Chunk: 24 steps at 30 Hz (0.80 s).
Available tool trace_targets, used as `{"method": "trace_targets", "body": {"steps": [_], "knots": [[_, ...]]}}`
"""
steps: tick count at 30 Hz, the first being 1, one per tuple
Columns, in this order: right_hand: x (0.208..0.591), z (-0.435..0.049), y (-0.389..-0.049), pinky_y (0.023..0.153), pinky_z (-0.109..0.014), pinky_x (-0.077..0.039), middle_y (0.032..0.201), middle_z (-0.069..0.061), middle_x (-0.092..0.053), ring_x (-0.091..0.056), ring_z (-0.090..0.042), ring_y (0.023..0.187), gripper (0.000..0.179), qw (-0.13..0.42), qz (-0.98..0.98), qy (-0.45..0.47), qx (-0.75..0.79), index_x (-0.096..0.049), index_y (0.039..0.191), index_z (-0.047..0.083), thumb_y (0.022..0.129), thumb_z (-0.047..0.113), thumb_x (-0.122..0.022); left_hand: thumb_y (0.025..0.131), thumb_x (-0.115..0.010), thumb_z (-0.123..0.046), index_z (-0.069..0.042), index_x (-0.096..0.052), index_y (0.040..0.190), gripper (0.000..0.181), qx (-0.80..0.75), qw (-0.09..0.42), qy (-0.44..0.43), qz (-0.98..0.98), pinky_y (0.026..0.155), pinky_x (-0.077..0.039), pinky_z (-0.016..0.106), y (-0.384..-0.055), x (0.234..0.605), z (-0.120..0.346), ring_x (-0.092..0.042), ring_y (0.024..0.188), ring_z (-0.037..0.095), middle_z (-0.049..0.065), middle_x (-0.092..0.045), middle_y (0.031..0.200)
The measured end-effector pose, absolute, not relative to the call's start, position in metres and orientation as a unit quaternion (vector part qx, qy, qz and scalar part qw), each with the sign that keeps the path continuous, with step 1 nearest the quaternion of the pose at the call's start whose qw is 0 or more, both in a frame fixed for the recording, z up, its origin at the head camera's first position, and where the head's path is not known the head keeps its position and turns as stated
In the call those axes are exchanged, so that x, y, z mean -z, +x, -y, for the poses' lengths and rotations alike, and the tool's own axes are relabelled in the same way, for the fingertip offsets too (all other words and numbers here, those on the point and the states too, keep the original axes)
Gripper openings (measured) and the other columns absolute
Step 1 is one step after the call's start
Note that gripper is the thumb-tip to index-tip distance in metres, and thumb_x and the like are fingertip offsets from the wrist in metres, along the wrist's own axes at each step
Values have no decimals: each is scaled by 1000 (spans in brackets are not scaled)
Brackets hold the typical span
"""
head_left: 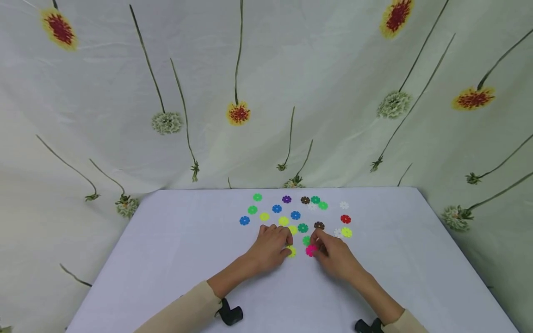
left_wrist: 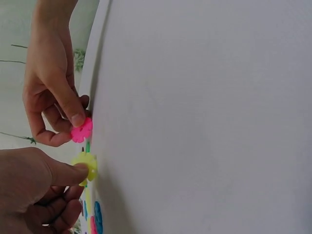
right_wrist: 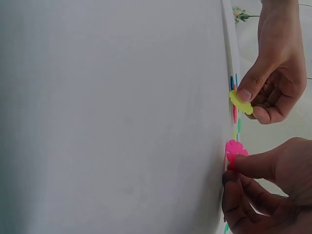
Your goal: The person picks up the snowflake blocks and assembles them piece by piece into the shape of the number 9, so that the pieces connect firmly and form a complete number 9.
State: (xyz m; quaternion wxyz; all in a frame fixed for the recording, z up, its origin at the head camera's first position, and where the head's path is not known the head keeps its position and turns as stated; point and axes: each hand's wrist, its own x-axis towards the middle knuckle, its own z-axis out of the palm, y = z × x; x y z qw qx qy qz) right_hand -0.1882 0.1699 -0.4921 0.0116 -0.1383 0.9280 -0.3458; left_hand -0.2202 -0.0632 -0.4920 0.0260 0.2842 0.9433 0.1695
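My left hand [head_left: 268,248] pinches a yellow flower-shaped disc [left_wrist: 91,160] between thumb and fingers. Opposite it, my right hand [head_left: 338,258] pinches a pink notched plastic disc [right_wrist: 235,146] by its edge. The two discs face each other with a small gap between them, low over the table near its middle. A green disc [head_left: 306,240] lies just behind the pink one, partly covered by it. Close to the right fingertips is a brown disc [head_left: 319,225]. Beside the left hand's fingers lies another yellow disc [head_left: 293,230].
Several more discs are scattered toward the table's back edge, among them a blue disc [head_left: 244,220], a purple disc [head_left: 286,199] and a red disc [head_left: 345,219]. The table [head_left: 166,240] wears a white cover. A flower-patterned cloth [head_left: 266,69] hangs behind.
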Motion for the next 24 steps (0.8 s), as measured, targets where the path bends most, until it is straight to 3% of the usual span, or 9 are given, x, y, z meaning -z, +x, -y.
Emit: {"method": "trace_targets", "body": {"steps": [6,11,13,24], "knots": [[493,-171,-191,79,-23,-57,95,4,-73,-65,-7,86,26,10,-916,-129,379,-65,109,20,95,2,-77,96,-81,-22,-21,-63,107,21,-217,35,295,-930,100,-39,44,-219,494,65,-61,93,7,-10,-68,92],[492,-172,-192,81,-20,-57,96,4,-72,-66,-8,88,23,11,-902,-128,413,-69,111,18,95,5,-79,100,-77,-19,-21,-66,107,14,-352,117,277,-887,93,-51,26,-219,494,72,-61,89,3,-11,-67,93],[490,-172,-191,81,-20,-57,97,4,-73,-67,-9,90,22,9,-893,-126,432,-71,111,18,94,7,-81,101,-76,-19,-19,-68,106,9,-396,141,268,-867,85,-55,21,-219,493,75,-62,90,5,-9,-68,95],[486,-173,-187,83,-19,-60,107,-3,-76,-73,-15,93,22,24,-843,-159,513,-73,114,17,94,16,-83,101,-73,-20,-13,-73,106,9,-496,185,224,-818,80,-54,20,-215,480,81,-65,90,16,-1,-70,94]]}}
